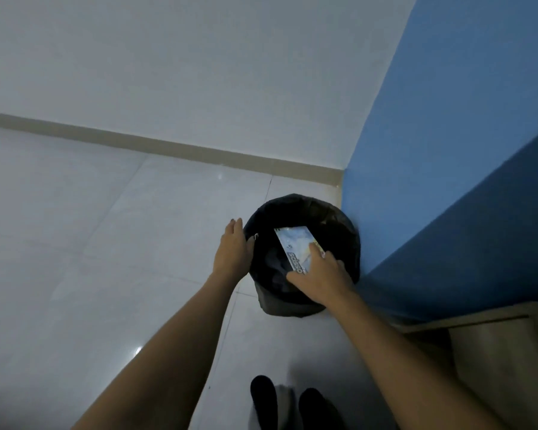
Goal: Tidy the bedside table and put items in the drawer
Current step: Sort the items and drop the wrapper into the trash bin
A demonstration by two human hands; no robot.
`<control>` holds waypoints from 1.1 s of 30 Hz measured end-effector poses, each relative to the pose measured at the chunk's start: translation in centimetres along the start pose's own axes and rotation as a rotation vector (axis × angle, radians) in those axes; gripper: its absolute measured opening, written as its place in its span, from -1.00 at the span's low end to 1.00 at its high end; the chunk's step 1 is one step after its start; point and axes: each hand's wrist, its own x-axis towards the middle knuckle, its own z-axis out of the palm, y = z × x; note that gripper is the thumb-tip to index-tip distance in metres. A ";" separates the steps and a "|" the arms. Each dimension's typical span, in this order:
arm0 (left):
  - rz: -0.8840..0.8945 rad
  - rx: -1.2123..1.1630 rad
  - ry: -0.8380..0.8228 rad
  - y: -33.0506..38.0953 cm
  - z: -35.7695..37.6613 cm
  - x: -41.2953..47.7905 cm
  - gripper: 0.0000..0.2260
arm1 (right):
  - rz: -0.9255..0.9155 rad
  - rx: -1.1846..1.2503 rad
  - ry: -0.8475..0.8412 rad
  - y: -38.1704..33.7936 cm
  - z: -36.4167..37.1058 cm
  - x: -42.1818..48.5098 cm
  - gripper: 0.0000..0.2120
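Note:
A round black bin [348, 231] lined with a dark bag stands on the floor against the blue wall. My right hand [323, 279] reaches over its mouth and holds a flat pale packet [294, 245] with printed letters by its near end, tilted down into the bin. My left hand [233, 251] rests against the bin's left rim, thumb on the edge of the bag, fingers straight. The inside of the bin is dark and its contents are not clear.
Glossy pale floor tiles [90, 259] spread left of the bin. A white wall with a beige skirting [168, 147] runs behind. Light wooden furniture [494, 352] stands at the lower right below the blue wall [448, 181]. My feet in dark socks [292, 401] show at the bottom.

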 end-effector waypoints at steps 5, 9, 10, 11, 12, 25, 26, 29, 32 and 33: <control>0.015 -0.068 0.043 -1.3 4.8 3.2 -0.50 | -0.019 0.000 -0.038 1.6 4.5 6.1 -0.19; 0.041 -0.102 0.096 -2.6 7.3 3.2 -0.49 | -0.037 -0.035 -0.035 2.9 7.4 7.8 -0.23; 0.037 -0.103 0.109 -2.8 7.6 3.0 -0.49 | -0.033 -0.048 -0.050 3.2 7.9 7.8 -0.22; 0.029 -0.107 0.121 -2.9 7.8 2.9 -0.49 | -0.030 -0.054 -0.067 3.4 8.4 7.9 -0.21; 0.018 -0.110 0.131 -2.8 8.0 2.9 -0.49 | -0.029 -0.057 -0.078 3.7 8.8 7.9 -0.21; 0.021 -0.023 0.070 -0.4 2.5 -3.6 -0.50 | -0.068 0.013 0.042 2.7 2.7 -0.6 -0.26; 0.040 -0.011 0.065 0.3 1.3 -5.0 -0.51 | -0.061 0.015 0.043 2.5 1.8 -2.4 -0.29; 0.122 0.028 0.060 1.7 -1.2 -8.3 -0.53 | -0.049 0.011 0.052 2.5 0.1 -7.2 -0.33; 0.101 -0.027 0.060 2.3 -3.2 -12.2 -0.52 | -0.024 0.022 0.071 2.9 -0.8 -12.5 -0.40; 0.107 -0.033 0.059 2.5 -3.6 -13.3 -0.52 | -0.008 0.023 0.076 3.1 -0.9 -14.1 -0.41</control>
